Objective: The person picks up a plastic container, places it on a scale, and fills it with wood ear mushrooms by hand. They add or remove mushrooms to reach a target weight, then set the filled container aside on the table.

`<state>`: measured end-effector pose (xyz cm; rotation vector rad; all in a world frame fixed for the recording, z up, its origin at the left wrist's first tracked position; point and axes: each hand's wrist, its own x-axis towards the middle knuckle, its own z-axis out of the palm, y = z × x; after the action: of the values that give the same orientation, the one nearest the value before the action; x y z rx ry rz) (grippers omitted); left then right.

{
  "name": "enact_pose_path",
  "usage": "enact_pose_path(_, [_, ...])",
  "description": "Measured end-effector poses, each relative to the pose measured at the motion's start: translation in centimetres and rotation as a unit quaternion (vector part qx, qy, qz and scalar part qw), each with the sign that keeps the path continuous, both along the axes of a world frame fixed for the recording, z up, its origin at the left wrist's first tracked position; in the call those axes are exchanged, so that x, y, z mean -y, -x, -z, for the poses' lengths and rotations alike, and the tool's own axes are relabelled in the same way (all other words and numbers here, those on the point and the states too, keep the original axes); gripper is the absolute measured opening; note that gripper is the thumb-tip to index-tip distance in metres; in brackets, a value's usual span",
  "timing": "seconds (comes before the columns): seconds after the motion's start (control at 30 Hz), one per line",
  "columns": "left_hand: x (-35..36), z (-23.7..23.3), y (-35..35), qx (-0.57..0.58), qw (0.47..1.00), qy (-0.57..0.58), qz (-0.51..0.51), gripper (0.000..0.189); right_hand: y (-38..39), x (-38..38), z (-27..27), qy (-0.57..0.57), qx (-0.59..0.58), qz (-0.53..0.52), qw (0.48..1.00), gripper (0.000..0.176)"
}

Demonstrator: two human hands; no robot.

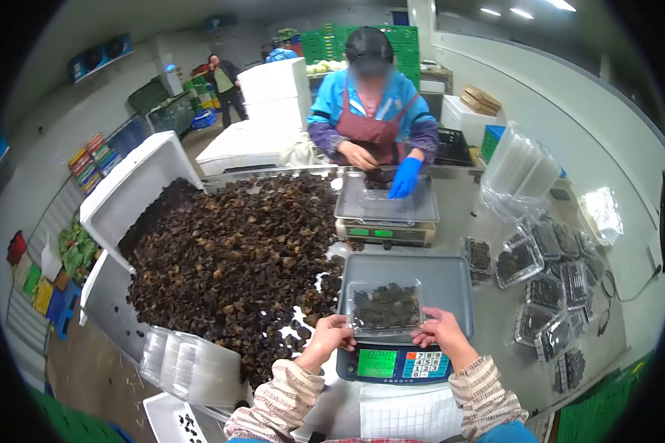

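A clear plastic box (386, 306) of dark, crinkled pieces, which look like wood ear fungus, rests on the grey plate of the near scale (451, 277). My left hand (328, 340) has its fingers at the box's left edge. At the right edge, my right hand (445, 336) has its thumb and fingers on the rim. Below the box, the scale's green display (377, 362) is lit. A large heap of the same dark pieces (229, 258) spreads to the left, partly out of a tipped white foam box (142, 184).
Across the table, a co-worker (373, 118) with one blue glove works over a second scale (388, 232). Filled clear boxes (547, 292) lie at the right, below stacked empty ones (517, 170). More empty containers (192, 365) stand at the lower left. Another person (225, 85) stands far back.
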<state>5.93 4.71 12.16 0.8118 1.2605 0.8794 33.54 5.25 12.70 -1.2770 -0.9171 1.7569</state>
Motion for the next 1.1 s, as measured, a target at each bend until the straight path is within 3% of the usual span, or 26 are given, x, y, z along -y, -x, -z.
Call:
enact_pose_path(0.03, [-0.2,0.1,-0.3,-0.01,1.0,0.0,0.0,0.028,-0.1,0.3,0.2,-0.003,0.0,-0.013,1.0,0.059])
enact_pose_path(0.13, [-0.3,-1.1,-4.9,0.034,0.998,-0.024,-0.051,0.036,-1.9,2.1,-0.2,-0.062,0.013,0.117,0.991,0.048])
enact_pose_path(0.2, [0.0,-1.4,-8.9,0.123,0.984,-0.125,-0.022,0.032,-5.5,3.8,-0.3,-0.122,-0.038,0.193,0.973,0.046])
enact_pose_path(0.23, [0.2,-1.7,-10.1,0.16,0.968,-0.187,0.04,0.033,-7.2,4.6,-0.3,-0.151,-0.076,0.22,0.961,0.046])
enact_pose_path(0.27, [0.9,-1.6,-11.3,0.151,0.955,-0.251,0.045,0.033,-8.2,5.3,0.2,-0.133,-0.053,0.193,0.971,0.046])
enact_pose_path(0.33, [3.4,-4.4,-9.7,0.061,0.948,-0.308,0.048,0.031,-9.1,6.3,0.8,-0.142,-0.2,0.455,0.856,0.046])
enact_pose_path(0.37, [4.5,-5.0,-7.3,-0.022,0.934,-0.354,0.049,0.032,-7.9,6.2,0.5,-0.141,-0.192,0.447,0.862,0.046])
enact_pose_path(0.43, [6.7,-3.3,-2.6,-0.153,0.892,-0.42,-0.059,0.028,-1.4,7.0,-0.6,-0.149,-0.125,0.306,0.932,0.052])
enact_pose_path(0.47, [8.2,-3.1,0.4,-0.166,0.904,-0.382,-0.099,0.025,2.4,7.3,-1.1,-0.153,-0.091,0.201,0.963,0.052])
enact_pose_path(0.57, [12.7,-5.3,10.1,-0.391,0.8,-0.395,-0.228,0.023,13.8,6.4,-1.1,-0.098,0.007,-0.033,0.995,0.062])
enact_pose_path(0.63, [15.8,-6.3,15.4,-0.567,0.684,-0.382,-0.255,0.028,19.9,5.4,1.6,-0.221,0.153,-0.199,0.942,0.068])
enact_pose_path(0.67, [16.9,-7.1,17.2,-0.64,0.635,-0.352,-0.253,0.031,22.4,4.8,3.5,-0.391,0.23,-0.243,0.858,0.07])
enact_pose_path(0.73, [18.9,-6.7,19.9,-0.715,0.594,-0.273,-0.247,0.032,27.6,5.7,5.4,-0.439,0.341,-0.319,0.768,0.08])
enact_pose_path(0.77, [19.7,-5.9,20.4,-0.712,0.599,-0.276,-0.242,0.032,29.9,6.0,5.9,-0.471,0.357,-0.352,0.726,0.087])
enact_pose_path(0.83, [21.1,-4.4,20.9,-0.658,0.683,-0.193,-0.253,0.025,33.6,5.9,7.9,-0.53,0.364,-0.378,0.666,0.094])
enact_pose_path(0.97, [20.7,-4.3,20.9,-0.633,0.709,-0.183,-0.254,0.015,38.6,1.0,9.5,-0.598,0.366,-0.338,0.628,0.094])
enact_pose_path(1.1, [20.0,-4.4,21.1,-0.592,0.733,-0.189,-0.279,0.009,39.9,-2.7,10.4,-0.583,0.42,-0.344,0.604,0.077])
